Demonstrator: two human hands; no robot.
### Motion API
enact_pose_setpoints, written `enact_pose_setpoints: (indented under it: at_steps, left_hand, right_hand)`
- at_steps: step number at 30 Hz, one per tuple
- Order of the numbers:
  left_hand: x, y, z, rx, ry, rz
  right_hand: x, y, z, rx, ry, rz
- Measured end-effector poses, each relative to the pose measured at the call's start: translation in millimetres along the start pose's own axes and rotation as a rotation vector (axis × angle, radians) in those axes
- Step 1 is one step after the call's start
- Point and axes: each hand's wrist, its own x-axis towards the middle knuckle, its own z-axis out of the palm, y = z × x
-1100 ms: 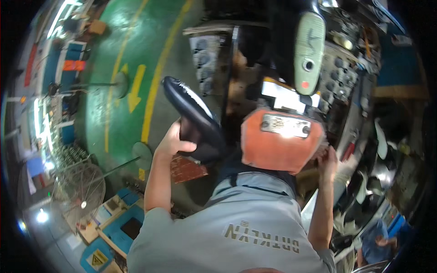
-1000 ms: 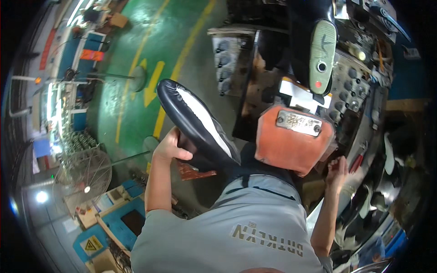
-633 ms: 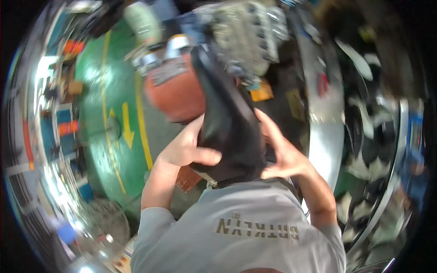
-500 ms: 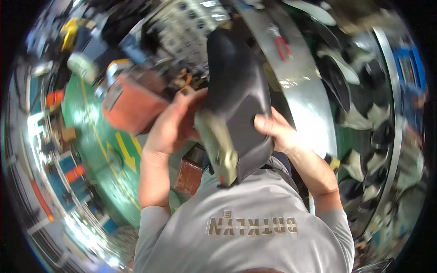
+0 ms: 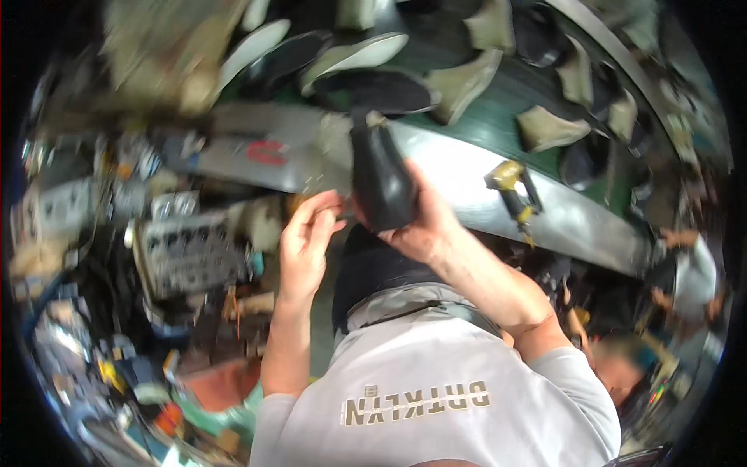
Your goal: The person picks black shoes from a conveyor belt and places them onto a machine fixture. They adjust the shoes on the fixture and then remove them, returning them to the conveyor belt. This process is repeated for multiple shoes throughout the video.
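Note:
My right hand grips a black shoe by its lower right side, fingers wrapped round it. The shoe is smooth and leather-like, held upright in front of my body, with a small pale patch at its narrow far end. Just left of it my left hand is raised, fingers bent and apart, with nothing I can make out in them. Beyond the shoe runs a shiny metal ledge. On it rest red-handled pliers at the left and a yellow-and-black hand tool at the right.
Behind the ledge, a green belt carries several black and pale shoe parts. To the left stands a pale panel with rows of dark knobs. An orange-red machine part is at lower left. Another person is at the far right.
My body has turned right, so the ledge and belt now lie ahead. The shoe has turned in my right hand, hiding its pale end piece. My left hand is now apart from the shoe.

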Motion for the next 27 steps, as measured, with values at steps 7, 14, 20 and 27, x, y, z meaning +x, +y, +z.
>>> enact_pose_setpoints:
  at_steps: [7,14,20,27]
  left_hand:
    - [59,-30,62,0.111,-0.234,-0.132]
    - [109,-81,137,0.407,-0.374,-0.269]
    - [172,-124,263,0.606,-0.500,-0.143]
    - [258,-165,495,1.002,-0.788,0.339]
  right_hand:
    - [-79,-81,-61,-0.146,0.103,-0.346]
    - [-188,-222,-158,-0.235,0.304,-0.842]
    - [-294,-410,-210,-0.095,0.551,-1.102]
    - [-368,-632,-304,-0.142,0.661,-1.137]
